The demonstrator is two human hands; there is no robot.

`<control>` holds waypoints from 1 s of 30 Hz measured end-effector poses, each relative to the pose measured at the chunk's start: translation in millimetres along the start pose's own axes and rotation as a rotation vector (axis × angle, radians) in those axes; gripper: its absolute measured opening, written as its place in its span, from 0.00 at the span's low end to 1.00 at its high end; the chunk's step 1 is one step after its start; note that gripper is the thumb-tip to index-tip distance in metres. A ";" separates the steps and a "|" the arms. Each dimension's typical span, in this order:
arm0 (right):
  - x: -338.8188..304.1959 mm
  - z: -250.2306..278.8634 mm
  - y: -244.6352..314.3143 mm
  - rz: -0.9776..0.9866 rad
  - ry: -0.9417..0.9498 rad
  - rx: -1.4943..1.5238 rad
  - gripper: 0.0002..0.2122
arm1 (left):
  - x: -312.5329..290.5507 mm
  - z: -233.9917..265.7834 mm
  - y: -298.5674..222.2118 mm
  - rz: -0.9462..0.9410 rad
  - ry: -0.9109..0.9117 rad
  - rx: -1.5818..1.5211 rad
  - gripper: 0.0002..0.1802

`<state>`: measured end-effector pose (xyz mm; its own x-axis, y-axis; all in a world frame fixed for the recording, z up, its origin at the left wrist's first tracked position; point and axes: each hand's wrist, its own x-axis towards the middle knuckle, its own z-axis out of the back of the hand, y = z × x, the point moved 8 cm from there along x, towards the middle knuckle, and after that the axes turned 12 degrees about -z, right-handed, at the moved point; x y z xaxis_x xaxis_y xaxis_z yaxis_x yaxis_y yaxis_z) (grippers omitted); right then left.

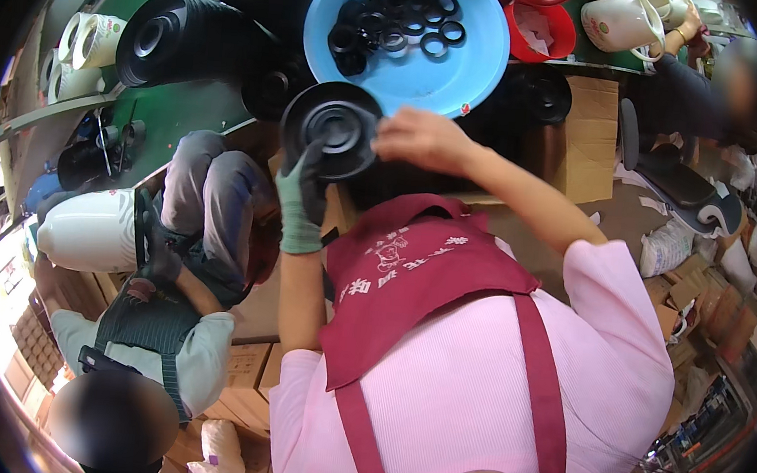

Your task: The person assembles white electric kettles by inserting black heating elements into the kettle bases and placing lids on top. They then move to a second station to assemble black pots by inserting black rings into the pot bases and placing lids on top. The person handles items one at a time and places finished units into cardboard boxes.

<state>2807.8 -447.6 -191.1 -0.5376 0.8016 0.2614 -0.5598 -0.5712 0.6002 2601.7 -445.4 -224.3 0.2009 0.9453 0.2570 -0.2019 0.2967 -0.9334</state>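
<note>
In front of my chest I hold up a black round plastic disc (337, 109) with raised concentric rings. My left hand (305, 188), in a grey and green knit glove, is closed on its lower left edge, thumb lying over the face. At the right rim my bare right hand (423, 140) has its fingers curled together against the disc, slightly blurred. Just beyond both hands stands a light blue basin (444, 77) with several small black rings (394, 38) inside.
Stacks of black discs (176, 38) lie left of the basin on the green table (169, 127). A red container (544, 27) and white jugs (622, 24) stand right. At left a co-worker holds a white jug body (90, 230); another person sits far right. A cardboard box (589, 137) stands below the table edge.
</note>
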 end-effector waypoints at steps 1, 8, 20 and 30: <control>2.8 -4.4 -42.3 -0.119 -0.169 0.050 0.08 | -18.5 14.3 24.6 -0.025 0.137 0.267 0.18; -32.3 -46.4 -279.6 -1.080 -0.024 -0.386 0.15 | -48.7 47.7 31.8 0.312 -0.224 -0.225 0.17; 27.1 16.8 -88.5 -0.719 -0.169 0.530 0.09 | -12.9 9.5 1.3 0.281 -0.443 -0.408 0.20; 19.3 12.4 26.0 -0.416 -0.255 0.079 0.23 | -9.9 -27.4 -5.4 0.440 -0.326 -0.530 0.26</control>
<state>2790.7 -444.9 -161.1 -0.1019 0.9822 0.1580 -0.6392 -0.1863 0.7461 2627.0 -460.0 -228.7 -0.1013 0.9780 -0.1825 0.3061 -0.1439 -0.9411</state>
